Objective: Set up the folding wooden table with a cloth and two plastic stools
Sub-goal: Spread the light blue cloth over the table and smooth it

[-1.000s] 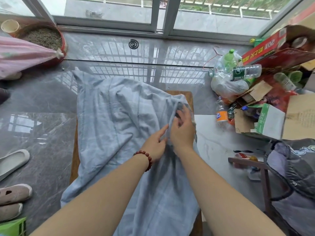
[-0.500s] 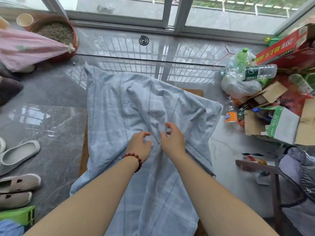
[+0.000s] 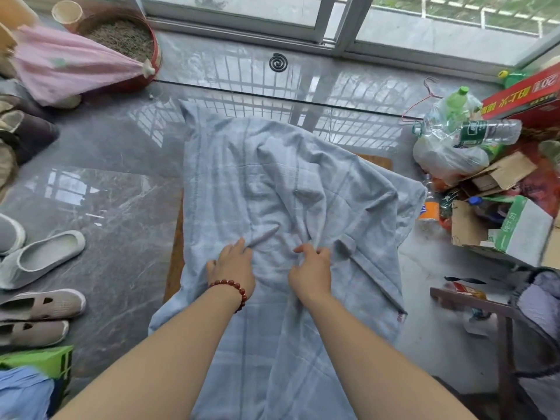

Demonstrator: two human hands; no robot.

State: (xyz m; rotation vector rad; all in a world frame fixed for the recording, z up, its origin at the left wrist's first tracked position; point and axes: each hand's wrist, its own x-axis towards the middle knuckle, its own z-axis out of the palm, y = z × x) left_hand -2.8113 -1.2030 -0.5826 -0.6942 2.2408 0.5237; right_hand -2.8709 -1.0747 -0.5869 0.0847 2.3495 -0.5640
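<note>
Fingers of left hand spread, pressing the cloth flat. Fingers of right hand curled, pinching a fold. Blue cloth lies rumpled over the wooden desk, covering most of it. Slippers on floor, left.

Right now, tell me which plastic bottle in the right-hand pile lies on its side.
The clear bottle with the dark green label, lying across the white bag; the green-capped bottle and the orange-labelled bottle stand cap-up.
</note>
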